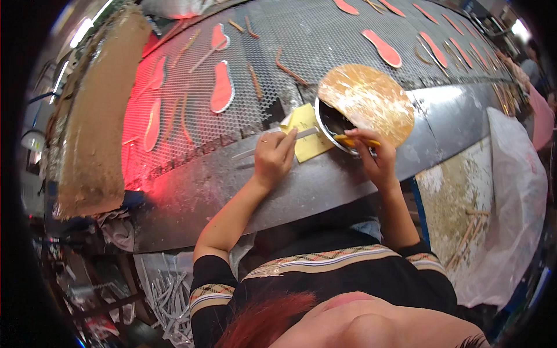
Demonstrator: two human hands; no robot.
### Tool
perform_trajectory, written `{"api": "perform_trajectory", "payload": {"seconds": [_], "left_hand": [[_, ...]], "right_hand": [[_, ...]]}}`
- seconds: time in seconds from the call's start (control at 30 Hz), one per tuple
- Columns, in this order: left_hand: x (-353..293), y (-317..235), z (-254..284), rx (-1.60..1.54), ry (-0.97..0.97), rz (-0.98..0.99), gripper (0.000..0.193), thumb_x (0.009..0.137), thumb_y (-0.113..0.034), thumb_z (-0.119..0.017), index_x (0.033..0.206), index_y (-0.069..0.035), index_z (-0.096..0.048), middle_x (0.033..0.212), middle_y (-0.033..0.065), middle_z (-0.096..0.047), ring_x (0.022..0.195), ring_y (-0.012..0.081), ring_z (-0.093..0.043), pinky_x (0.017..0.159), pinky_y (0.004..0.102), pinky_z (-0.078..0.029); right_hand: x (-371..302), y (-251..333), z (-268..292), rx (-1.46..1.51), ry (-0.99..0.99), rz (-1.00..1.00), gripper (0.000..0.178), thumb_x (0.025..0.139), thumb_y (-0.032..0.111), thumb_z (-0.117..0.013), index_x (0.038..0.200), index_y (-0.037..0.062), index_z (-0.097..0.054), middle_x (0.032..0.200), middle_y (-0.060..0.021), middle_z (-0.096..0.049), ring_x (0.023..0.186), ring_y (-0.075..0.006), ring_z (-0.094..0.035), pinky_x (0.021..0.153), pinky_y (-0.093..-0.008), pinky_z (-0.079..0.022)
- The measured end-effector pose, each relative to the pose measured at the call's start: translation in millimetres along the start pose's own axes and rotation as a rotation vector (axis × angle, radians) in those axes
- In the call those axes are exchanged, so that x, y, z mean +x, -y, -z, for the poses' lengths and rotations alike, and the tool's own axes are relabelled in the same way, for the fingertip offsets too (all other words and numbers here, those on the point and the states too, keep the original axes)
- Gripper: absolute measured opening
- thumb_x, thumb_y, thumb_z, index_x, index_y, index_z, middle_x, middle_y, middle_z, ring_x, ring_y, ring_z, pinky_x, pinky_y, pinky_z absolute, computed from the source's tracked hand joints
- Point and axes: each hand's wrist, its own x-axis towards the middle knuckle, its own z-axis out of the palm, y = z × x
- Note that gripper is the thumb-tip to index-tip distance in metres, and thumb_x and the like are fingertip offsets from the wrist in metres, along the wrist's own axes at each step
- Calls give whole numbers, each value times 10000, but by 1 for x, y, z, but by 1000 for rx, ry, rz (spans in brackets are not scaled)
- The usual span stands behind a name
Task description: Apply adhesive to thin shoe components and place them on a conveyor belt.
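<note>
A round tan cover point(371, 101) hides most of the bowl's point(319, 122) inside.

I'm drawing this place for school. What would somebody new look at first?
Probably the red sole-shaped pieces spread over the grey mesh, with a red glow at the left. Next, perhaps, the big round tan board partly covering a bowl, near the person's right hand, which holds a yellow tool.

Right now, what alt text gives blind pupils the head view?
A person's left hand holds a grey strip over yellow material; the right hand holds a yellow tool at a partly covered bowl. Red insoles lie on mesh.
</note>
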Motion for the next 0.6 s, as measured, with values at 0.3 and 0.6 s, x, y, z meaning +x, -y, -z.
{"api": "perform_trajectory", "payload": {"seconds": [0.3,0.6], "left_hand": [[-5,-5,3,-85,50,-71,400,692,10,-660,1089,-39,-654,835,73,-584,695,215,-554,610,328,-460],[-5,-7,-2,-172,42,-156,424,695,11,-578,1116,-5,-620,992,102,-617,736,216,-574,623,309,-484]], "right_hand": [[6,9,-5,34,-53,-25,245,859,-45,-559,1101,-10,-548,935,-142,-685,897,-221,-672,839,-308,-498],[19,16,-7,-122,49,56,256,849,-72,-546,1094,0,-569,933,-136,-678,869,-218,-676,768,-289,-521]]}}
